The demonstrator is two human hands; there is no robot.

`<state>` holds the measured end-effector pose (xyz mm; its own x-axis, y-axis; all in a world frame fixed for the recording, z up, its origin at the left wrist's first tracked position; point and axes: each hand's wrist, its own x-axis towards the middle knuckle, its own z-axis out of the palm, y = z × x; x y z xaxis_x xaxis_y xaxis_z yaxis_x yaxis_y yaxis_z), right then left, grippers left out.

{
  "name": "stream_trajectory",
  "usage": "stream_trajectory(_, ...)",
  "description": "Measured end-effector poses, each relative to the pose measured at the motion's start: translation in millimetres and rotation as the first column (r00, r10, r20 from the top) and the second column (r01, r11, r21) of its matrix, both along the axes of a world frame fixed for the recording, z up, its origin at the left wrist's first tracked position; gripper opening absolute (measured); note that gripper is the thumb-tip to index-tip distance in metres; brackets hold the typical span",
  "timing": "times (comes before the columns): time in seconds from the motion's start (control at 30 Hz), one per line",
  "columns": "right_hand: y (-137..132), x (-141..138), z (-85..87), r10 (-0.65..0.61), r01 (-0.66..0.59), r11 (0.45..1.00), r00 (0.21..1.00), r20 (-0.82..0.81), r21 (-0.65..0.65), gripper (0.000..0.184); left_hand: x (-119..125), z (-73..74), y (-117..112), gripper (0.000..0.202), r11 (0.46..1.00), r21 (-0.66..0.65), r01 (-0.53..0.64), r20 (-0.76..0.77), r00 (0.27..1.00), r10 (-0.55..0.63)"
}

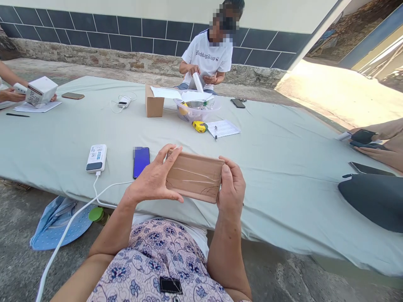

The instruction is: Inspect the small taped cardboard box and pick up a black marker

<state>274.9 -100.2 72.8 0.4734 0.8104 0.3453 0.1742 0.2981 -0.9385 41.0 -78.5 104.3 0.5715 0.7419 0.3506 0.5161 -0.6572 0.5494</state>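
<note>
A flat brown cardboard box (194, 176), taped over its face, is held between both hands just above the near edge of a pale green mat (277, 167). My left hand (154, 178) grips its left end, fingers wrapped over the top edge and thumb underneath. My right hand (231, 186) clasps the right end, thumb on top. A blue phone (141, 161) lies on the mat just left of my left hand.
A white power bank (96, 158) with a white cable (63, 239) lies at the left. Farther off stand an open cardboard box (154, 105), a clear plastic bowl (197, 110), a yellow tape measure (199, 126) and papers (223, 128). A person in a white shirt (208, 56) sits opposite; other people's hands show at both sides.
</note>
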Motion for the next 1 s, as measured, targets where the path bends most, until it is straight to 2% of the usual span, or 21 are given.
stream_trajectory(0.1, 1.1, 0.8, 2.5, -0.037, 0.037, 0.999, 0.998, 0.046, 0.007, 0.042, -3.1, -0.3, -3.3, 0.138, 0.999, 0.05, 0.021, -0.07, 0.997, -0.018)
stream_trajectory(0.27, 1.5, 2.5, 3.1, -0.026, 0.027, 1.0, 0.998, 0.051, -0.006, 0.043, -2.1, -1.4, -4.8, 0.123, 0.993, 0.112, 0.031, -0.107, 0.994, -0.019)
stream_trajectory(0.4, 2.1, 3.4, 2.3, -0.025, 0.025, 1.0, 0.999, 0.034, 0.0, 0.046, -0.6, -3.5, -0.3, 0.118, 0.992, 0.122, 0.023, -0.02, 1.0, -0.02)
stream_trajectory(0.6, 1.8, 1.4, 1.9, 0.083, -0.083, 0.996, 0.996, 0.031, 0.015, 0.049, -1.1, -7.4, 4.8, 0.115, 0.985, 0.169, -0.042, 0.112, 0.993, 0.023)
stream_trajectory(0.83, -0.3, -2.6, 2.2, 0.071, -0.075, 0.996, 0.995, 0.07, 0.056, 0.042, -0.6, -11.9, 10.0, 0.118, 0.97, 0.203, -0.135, 0.222, 0.971, 0.088)
stream_trajectory(1.0, -2.4, -1.7, 0.0, 0.041, -0.047, 0.994, 0.997, 0.061, 0.095, 0.041, 3.8, -16.4, 10.6, 0.122, 0.977, 0.152, -0.152, 0.303, 0.948, 0.1)
